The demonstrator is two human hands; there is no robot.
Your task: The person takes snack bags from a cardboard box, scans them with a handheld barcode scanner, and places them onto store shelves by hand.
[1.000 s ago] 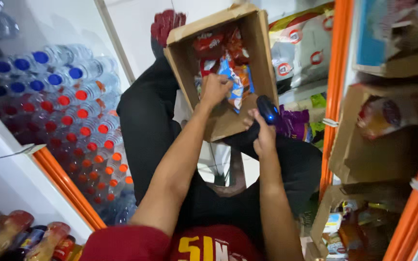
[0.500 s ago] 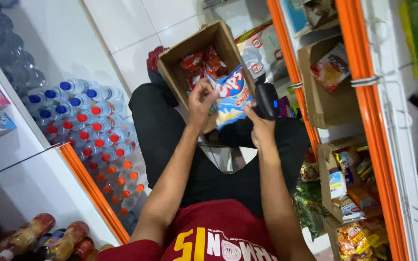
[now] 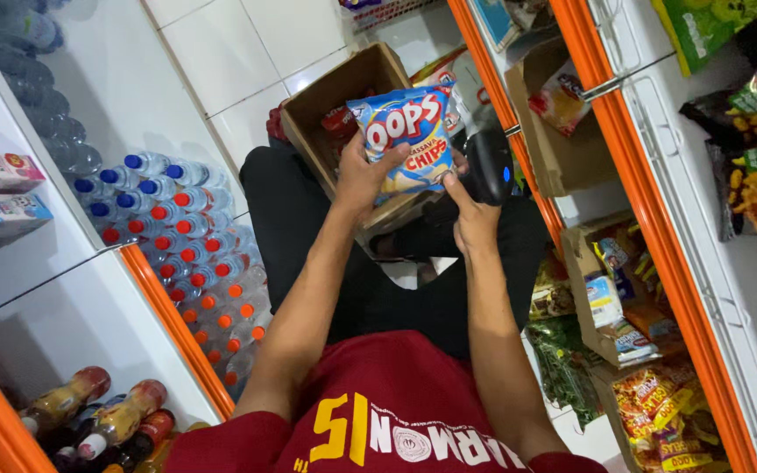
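Scanning step in hand, by the look of it: blue chip bag (image 3: 406, 140) lifted clear of the open cardboard box (image 3: 330, 105) that rests on the lap, and held up in front of the black handheld scanner (image 3: 491, 165). Left hand (image 3: 363, 180) closed on the bag's lower left edge, thumb across the front, fingers behind, printed face turned up toward the camera. Right hand (image 3: 473, 215) wrapped around the scanner's grip, scanner head touching or just beside the bag's right edge; cannot tell whether a finger presses a trigger. Both forearms stretched forward from the red shirt (image 3: 387, 420), elbows bent a little, wrists meeting above the black trousers (image 3: 308, 228). Next move, as a judgement: probably turning the bag so its back panel faces the scanner window, holding it flat and steady and close to the head, since only the front shows now. More red snack packs (image 3: 339, 123) left in the box. To the left, stacked water bottles (image 3: 186, 254) with blue, red and orange caps beside an orange shelf rail (image 3: 177, 324); to the right, shelves with open cartons of snack bags (image 3: 624, 298).
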